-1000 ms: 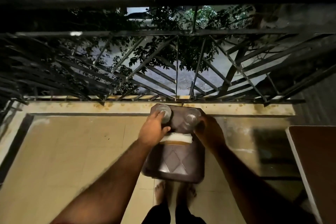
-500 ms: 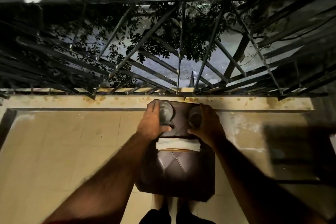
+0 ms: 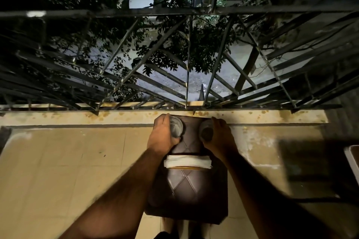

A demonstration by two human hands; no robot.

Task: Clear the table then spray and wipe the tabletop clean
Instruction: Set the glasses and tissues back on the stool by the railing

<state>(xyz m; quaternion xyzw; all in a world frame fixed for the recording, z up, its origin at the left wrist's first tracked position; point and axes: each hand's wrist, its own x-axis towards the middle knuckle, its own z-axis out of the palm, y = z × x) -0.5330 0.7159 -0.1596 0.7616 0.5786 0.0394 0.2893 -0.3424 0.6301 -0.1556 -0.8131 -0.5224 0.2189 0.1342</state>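
Note:
A dark brown quilted stool (image 3: 189, 186) stands on the balcony floor right below me. Two clear glasses stand on its far end. My left hand (image 3: 162, 136) grips the left glass (image 3: 177, 127). My right hand (image 3: 220, 137) grips the right glass (image 3: 206, 132). A folded white cloth (image 3: 187, 162) lies across the middle of the stool, on top of a thin flat tan thing whose edge just shows. A corner of the table (image 3: 352, 163) shows at the right edge.
A black metal railing (image 3: 186, 60) runs along the balcony's low ledge (image 3: 116, 115) just beyond the stool. Beige floor tiles (image 3: 68, 170) spread to the left. A dark patch of floor lies between the stool and the table. My bare feet are under the stool's near edge.
The view has drawn closer and tilted down over the stool. Both hands have stayed round the two glasses at the stool's far end. The table has slid to the frame's right edge.

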